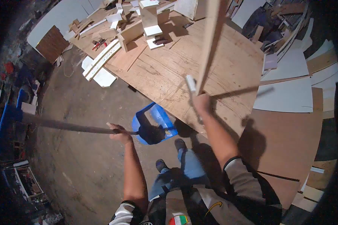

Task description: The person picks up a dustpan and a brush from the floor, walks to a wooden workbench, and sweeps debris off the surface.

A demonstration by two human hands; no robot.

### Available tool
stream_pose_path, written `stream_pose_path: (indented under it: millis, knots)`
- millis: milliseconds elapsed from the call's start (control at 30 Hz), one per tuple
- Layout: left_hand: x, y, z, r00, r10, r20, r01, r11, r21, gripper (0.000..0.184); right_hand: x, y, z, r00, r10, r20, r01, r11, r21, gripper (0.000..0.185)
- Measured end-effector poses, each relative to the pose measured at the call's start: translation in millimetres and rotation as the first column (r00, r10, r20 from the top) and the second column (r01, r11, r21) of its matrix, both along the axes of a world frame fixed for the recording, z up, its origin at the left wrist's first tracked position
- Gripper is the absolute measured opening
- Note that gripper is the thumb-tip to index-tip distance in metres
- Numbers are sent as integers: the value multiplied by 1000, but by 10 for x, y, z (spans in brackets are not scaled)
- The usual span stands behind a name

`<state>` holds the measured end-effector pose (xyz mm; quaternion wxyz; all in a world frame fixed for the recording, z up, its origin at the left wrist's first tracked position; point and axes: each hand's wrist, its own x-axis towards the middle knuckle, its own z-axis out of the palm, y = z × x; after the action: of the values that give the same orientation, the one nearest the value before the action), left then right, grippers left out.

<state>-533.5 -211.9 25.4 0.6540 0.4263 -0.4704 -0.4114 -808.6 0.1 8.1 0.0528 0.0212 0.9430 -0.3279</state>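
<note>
My left hand (121, 135) is closed around the long dark handle (75, 126) of a blue dustpan (138, 115). The pan hangs beside the table's near edge, above the floor, with some pale scraps inside. My right hand (202, 103), over the wooden tabletop (169, 80), is closed at the lower end of a long pale wooden bar (211, 41) that rises toward the camera. A narrow white-ended piece (191, 83) juts out beside the right fingers; its kind cannot be made out.
Wooden offcuts (131, 33) and red-handled pliers (99, 44) lie at the table's far left. White panels (283, 99) and a brown board (285, 140) are on the right. A blue curved edge (2, 123) stands at far left. Concrete floor (79, 165) surrounds my feet.
</note>
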Motion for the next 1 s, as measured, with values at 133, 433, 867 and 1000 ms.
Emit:
stream_pose_path:
  millis: [133,433,867,1000]
  knots:
    - [73,-58,-40,954,174,245,-201,976,86,42,-768,464,5,997,-81,-13,82,996,41,47]
    - [-188,-321,-649,1000,17,-25,-15,997,73,39,-2299,752,-7,970,1,-245,95,919,382,38]
    - [-421,-342,-827,964,173,-201,-136,974,183,34,-3122,-58,-789,911,366,-188,-239,842,484,22]
    - [-368,-416,-1217,927,297,-230,-251,945,210,34,-2371,-790,-469,923,353,151,-382,804,456,28]
